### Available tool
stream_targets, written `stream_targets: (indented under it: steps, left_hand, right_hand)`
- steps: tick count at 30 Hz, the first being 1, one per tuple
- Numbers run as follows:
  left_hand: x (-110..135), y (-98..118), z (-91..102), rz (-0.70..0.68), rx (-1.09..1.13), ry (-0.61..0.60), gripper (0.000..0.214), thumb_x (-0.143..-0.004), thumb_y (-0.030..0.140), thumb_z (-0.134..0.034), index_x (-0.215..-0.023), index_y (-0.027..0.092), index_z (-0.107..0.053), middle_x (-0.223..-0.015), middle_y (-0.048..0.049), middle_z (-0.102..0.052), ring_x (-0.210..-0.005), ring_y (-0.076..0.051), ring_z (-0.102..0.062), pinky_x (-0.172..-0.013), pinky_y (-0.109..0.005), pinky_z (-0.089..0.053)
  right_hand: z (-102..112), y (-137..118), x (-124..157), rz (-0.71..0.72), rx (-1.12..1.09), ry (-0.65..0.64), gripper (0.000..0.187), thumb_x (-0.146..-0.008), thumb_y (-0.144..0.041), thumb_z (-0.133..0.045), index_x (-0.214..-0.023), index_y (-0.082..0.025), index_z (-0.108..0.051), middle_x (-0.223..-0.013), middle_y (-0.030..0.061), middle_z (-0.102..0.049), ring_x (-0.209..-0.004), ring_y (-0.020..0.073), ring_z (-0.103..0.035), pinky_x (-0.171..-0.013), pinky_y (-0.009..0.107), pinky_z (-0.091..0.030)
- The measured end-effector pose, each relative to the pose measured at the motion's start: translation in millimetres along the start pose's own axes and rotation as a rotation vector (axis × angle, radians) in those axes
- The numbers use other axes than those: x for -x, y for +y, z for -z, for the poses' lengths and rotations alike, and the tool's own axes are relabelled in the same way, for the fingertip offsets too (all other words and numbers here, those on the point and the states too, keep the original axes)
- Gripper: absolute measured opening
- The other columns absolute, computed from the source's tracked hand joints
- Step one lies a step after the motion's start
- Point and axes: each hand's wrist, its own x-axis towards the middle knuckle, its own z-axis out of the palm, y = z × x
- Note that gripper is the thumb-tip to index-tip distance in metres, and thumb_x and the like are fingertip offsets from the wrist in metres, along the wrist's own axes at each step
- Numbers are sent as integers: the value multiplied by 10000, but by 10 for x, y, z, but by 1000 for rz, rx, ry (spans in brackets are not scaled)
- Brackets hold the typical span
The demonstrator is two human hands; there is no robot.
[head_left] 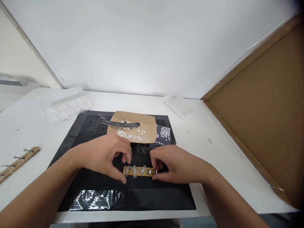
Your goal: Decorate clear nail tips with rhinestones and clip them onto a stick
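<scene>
A yellowish wooden strip lies on the black mat between my hands. Several clear elongated plastic tips sit across its left and middle part. Small round metal fittings show toward its right end. My right hand pinches around the last metal fitting there, thumb in front and index finger behind. My left hand is by the strip's left end, thumb and fingers apart, with nothing between them. More clear tips lie on the mat behind the strip.
Behind my hands, a tan card carries small white pieces and a dark curved file. Beside it is a dark sheet with white tabs. Clear trays stand at the back. Another wooden strip with metal clips lies left.
</scene>
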Motion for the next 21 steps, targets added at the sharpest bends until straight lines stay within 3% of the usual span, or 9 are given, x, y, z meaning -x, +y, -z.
stream_targets:
  steps: [3, 9, 16, 21]
  left_hand:
    - [-19, 32, -35, 22, -55, -36, 435, -619, 412, -959, -903, 218, -693, -838, 54, -690, -688, -113, -583, -586, -228, -400]
    - [-56, 43, -92, 52, -111, -49, 400, -648, 348, -940, -923, 218, -680, -861, 49, -711, -724, -136, -618, -626, -245, -406]
    - [-50, 33, -86, 47, -42, -88, 243, -712, 297, -895, -844, 208, -711, -818, 45, -718, -707, -121, -631, -627, -242, -410]
    - [-45, 41, -75, 39, 15, -85, 244, -698, 296, -907, -805, 194, -712, -791, 43, -723, -656, -100, -604, -588, -231, -393]
  right_hand:
    - [-4, -1, -5, -2, -3, 3, 238, -802, -290, -826, -860, -216, -607, -838, -40, -671, -733, 124, -577, -602, 238, -358]
    - [-17, 9, -5, -6, 2, 6, 244, -804, -295, -823, -859, -217, -599, -841, -48, -667, -736, 117, -573, -607, 237, -354]
    - [-22, 18, -4, -11, -13, 3, 239, -801, -286, -823, -861, -220, -601, -843, -55, -667, -732, 111, -573, -611, 233, -354]
    - [-23, 17, -7, -15, -9, 1, 243, -796, -287, -825, -858, -221, -600, -835, -55, -665, -734, 113, -571, -608, 235, -351]
